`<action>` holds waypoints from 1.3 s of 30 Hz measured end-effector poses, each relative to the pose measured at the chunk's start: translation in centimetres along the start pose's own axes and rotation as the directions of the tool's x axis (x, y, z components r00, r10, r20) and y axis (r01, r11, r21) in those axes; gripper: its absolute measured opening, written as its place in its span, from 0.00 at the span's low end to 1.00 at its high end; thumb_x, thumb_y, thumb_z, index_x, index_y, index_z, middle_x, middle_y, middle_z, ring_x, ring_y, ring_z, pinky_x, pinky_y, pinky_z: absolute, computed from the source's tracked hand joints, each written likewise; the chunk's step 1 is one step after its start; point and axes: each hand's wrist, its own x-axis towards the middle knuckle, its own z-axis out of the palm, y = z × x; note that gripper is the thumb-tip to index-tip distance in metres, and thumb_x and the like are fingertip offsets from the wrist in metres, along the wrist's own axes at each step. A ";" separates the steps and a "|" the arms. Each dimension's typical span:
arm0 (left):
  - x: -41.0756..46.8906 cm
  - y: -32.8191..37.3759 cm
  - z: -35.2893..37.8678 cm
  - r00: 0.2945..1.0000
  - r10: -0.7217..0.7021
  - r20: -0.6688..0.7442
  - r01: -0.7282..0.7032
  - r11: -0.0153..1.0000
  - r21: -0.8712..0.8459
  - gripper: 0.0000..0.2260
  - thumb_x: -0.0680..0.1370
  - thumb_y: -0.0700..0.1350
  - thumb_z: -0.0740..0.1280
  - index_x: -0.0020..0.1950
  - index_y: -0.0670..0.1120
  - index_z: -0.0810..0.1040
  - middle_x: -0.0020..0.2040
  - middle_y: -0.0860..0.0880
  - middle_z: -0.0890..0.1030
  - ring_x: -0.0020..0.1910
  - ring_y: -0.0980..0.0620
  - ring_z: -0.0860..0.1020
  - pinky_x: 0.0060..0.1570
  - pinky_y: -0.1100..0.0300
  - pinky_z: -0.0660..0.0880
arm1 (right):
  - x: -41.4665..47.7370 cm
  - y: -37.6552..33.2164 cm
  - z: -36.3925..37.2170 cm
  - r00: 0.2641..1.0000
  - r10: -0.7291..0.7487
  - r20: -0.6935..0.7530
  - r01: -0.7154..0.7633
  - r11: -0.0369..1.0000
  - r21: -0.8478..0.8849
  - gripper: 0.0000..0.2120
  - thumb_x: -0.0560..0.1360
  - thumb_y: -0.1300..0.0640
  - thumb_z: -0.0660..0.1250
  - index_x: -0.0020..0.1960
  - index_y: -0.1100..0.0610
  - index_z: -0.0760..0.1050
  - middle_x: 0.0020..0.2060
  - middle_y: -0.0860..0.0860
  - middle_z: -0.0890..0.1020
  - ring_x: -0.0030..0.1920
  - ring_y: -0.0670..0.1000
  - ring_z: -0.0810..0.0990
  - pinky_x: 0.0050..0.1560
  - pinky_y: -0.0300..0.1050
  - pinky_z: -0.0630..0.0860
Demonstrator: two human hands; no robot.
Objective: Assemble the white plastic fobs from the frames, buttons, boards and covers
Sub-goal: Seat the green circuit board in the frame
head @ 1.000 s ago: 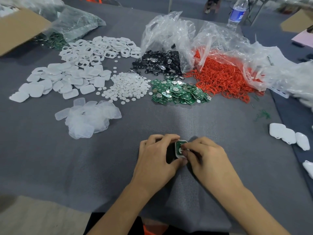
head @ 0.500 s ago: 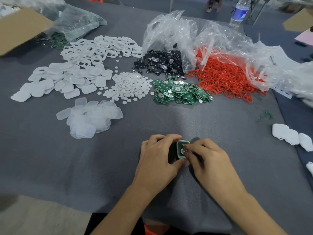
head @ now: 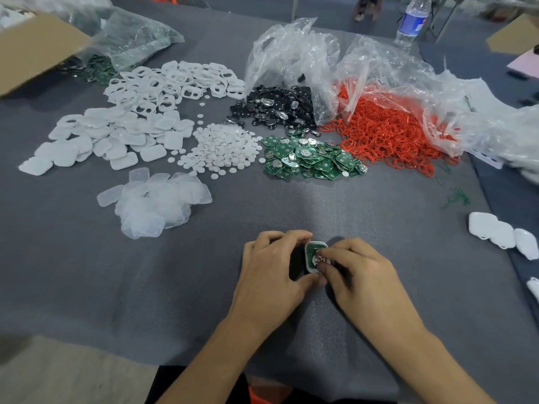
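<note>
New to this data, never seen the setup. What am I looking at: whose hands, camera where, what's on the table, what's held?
No robot here: a person works with bare hands. The one view comes from a camera worn on the head, looking forward and down. The left hand and right hand both grip a half-built fob, green inside a white rim. On the grey table lie piles: frames, covers, buttons, clear pieces, black parts, boards, red rings. White shells lie at the right.

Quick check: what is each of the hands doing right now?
Left hand: closed, gripping the fob by its edges.
Right hand: closed, fingertips pinching at the board in the fob.
</note>
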 end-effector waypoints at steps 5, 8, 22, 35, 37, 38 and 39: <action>0.0 0.0 0.0 1.000 0.001 0.000 -0.001 1.000 0.001 0.29 0.68 0.65 0.75 0.66 0.63 0.72 0.59 0.68 0.77 0.63 0.65 0.68 0.64 0.71 0.53 | 0.3 -0.1 -0.1 1.000 0.021 0.004 -0.021 1.000 -0.022 0.09 0.72 0.61 0.76 0.50 0.52 0.85 0.45 0.43 0.80 0.42 0.43 0.80 0.45 0.40 0.79; 0.1 -0.1 0.0 1.000 -0.003 0.006 0.003 1.000 -0.002 0.29 0.67 0.65 0.75 0.66 0.63 0.72 0.59 0.68 0.77 0.63 0.65 0.68 0.64 0.70 0.54 | 0.5 0.0 -0.1 0.999 0.034 0.009 -0.034 0.999 -0.017 0.09 0.71 0.60 0.77 0.50 0.51 0.85 0.45 0.43 0.80 0.41 0.42 0.79 0.46 0.35 0.76; 0.0 0.0 -0.1 1.000 0.004 -0.001 -0.004 1.000 -0.011 0.29 0.67 0.66 0.74 0.66 0.62 0.73 0.58 0.69 0.76 0.62 0.65 0.67 0.64 0.71 0.54 | 0.6 0.2 -0.3 0.999 -0.007 0.042 0.009 1.000 -0.029 0.10 0.71 0.61 0.77 0.51 0.51 0.85 0.44 0.44 0.80 0.40 0.42 0.79 0.45 0.31 0.72; 0.0 0.2 -0.1 1.000 -0.001 0.022 0.002 1.000 -0.018 0.31 0.68 0.67 0.73 0.68 0.64 0.70 0.60 0.68 0.78 0.64 0.65 0.68 0.64 0.68 0.56 | 0.1 -0.2 -0.6 1.000 -0.014 -0.004 0.014 1.000 0.027 0.08 0.75 0.62 0.74 0.52 0.54 0.86 0.47 0.46 0.82 0.45 0.42 0.81 0.51 0.29 0.73; 0.0 0.2 0.0 1.000 -0.001 0.023 0.002 1.000 -0.023 0.30 0.68 0.67 0.73 0.68 0.65 0.69 0.60 0.69 0.77 0.64 0.65 0.68 0.64 0.67 0.56 | 0.0 -0.5 -0.8 1.000 -0.004 -0.003 0.005 0.999 0.040 0.07 0.75 0.61 0.73 0.52 0.54 0.86 0.47 0.45 0.82 0.45 0.42 0.81 0.51 0.28 0.73; 0.0 0.2 0.0 1.000 -0.002 0.025 0.002 1.000 -0.023 0.30 0.68 0.67 0.73 0.68 0.65 0.69 0.60 0.69 0.77 0.64 0.65 0.68 0.64 0.67 0.56 | 0.0 -0.6 -0.9 1.000 0.004 -0.001 -0.004 0.999 0.045 0.07 0.76 0.60 0.73 0.53 0.54 0.86 0.47 0.45 0.82 0.45 0.41 0.80 0.51 0.27 0.72; 0.0 0.2 0.0 1.000 0.002 0.028 -0.001 1.000 -0.026 0.30 0.68 0.67 0.73 0.68 0.65 0.69 0.61 0.69 0.76 0.64 0.65 0.68 0.65 0.66 0.57 | -0.1 -0.7 -1.1 1.000 0.014 0.001 -0.014 0.999 0.050 0.07 0.76 0.59 0.72 0.54 0.54 0.85 0.47 0.44 0.82 0.45 0.41 0.80 0.51 0.26 0.71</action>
